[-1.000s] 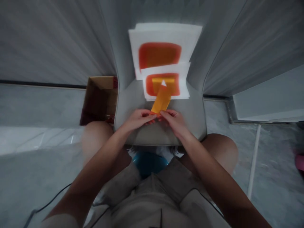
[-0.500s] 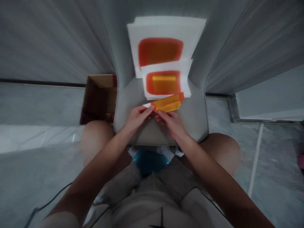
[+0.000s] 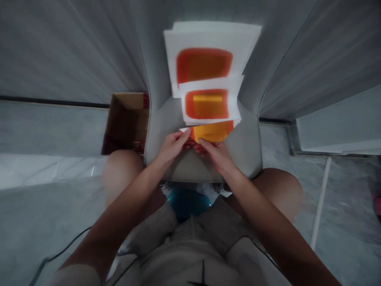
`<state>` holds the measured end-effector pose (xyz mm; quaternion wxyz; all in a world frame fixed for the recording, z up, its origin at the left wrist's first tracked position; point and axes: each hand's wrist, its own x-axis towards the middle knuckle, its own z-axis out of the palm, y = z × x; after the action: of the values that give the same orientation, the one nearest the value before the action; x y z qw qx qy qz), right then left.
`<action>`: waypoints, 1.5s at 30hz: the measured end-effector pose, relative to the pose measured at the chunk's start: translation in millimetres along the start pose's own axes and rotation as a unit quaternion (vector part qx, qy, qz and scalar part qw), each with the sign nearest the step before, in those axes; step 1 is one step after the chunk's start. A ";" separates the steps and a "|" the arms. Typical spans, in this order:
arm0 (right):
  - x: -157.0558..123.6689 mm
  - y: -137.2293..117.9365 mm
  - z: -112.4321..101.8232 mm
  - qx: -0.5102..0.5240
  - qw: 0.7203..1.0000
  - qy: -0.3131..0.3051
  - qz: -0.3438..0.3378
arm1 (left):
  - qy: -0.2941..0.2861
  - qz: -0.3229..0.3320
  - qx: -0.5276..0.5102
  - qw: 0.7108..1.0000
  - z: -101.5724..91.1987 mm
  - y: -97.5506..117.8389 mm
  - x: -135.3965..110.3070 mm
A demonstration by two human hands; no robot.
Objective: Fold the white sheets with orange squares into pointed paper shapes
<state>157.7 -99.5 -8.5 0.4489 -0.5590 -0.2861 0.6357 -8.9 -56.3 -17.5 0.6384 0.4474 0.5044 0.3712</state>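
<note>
**L hand & R hand pinch folded orange paper btwn fingertips, both nearly closed on it.**
Paper lies at hands' 12 o'clock, its white tip to 9 o'clock, against bottom edge of white sheets w/ orange-red blocks, on grey chair seat; cardboard box at seat's 10 o'clock.

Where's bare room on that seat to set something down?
The seat is bare right of the right hand, below the papers, and in a narrower patch left of the papers, by the box. It's crowded at the folded orange paper, between that hand and the left hand.
</note>
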 end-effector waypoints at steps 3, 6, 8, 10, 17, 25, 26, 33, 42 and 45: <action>-0.7 -1.1 -0.7 -0.003 1.000 0.005 0.000 | 0.020 0.007 0.008 1.000 2.0 -0.1 -0.3; -0.4 1.0 0.4 0.002 1.000 0.011 -0.014 | 0.048 0.019 0.006 0.999 5.5 -0.9 -1.4; -0.6 2.9 2.1 0.013 1.000 0.014 -0.022 | 0.063 0.027 -0.002 0.998 7.7 -1.4 -2.6; -1.1 4.7 4.3 0.025 0.999 0.020 -0.033 | 0.077 0.034 -0.007 0.996 9.0 -1.7 -3.4; -2.1 6.4 6.9 0.015 0.995 0.085 -0.059 | 0.081 0.037 -0.061 0.994 2.6 -1.6 2.1; -3.2 10.3 5.4 0.011 0.995 0.079 -0.055 | 0.076 0.045 -0.085 0.992 0.9 -1.1 3.5; -3.2 11.6 6.3 0.004 0.995 0.079 -0.056 | 0.079 0.049 -0.083 0.992 1.3 -1.1 3.1; -4.4 14.6 11.5 0.002 0.994 0.084 -0.062 | 0.096 0.049 -0.061 0.992 0.8 -4.5 5.3; -4.8 12.3 12.7 0.006 0.992 0.102 -0.073 | 0.086 0.055 -0.028 0.994 9.9 -2.7 -0.3; -4.7 11.4 11.8 0.007 0.991 0.106 -0.082 | 0.046 0.048 -0.008 0.998 14.5 2.9 -5.3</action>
<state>143.3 -107.0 -13.7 0.5311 -0.5946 -0.2769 0.5364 4.0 -63.1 -11.8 0.5994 0.4485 0.5081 0.4258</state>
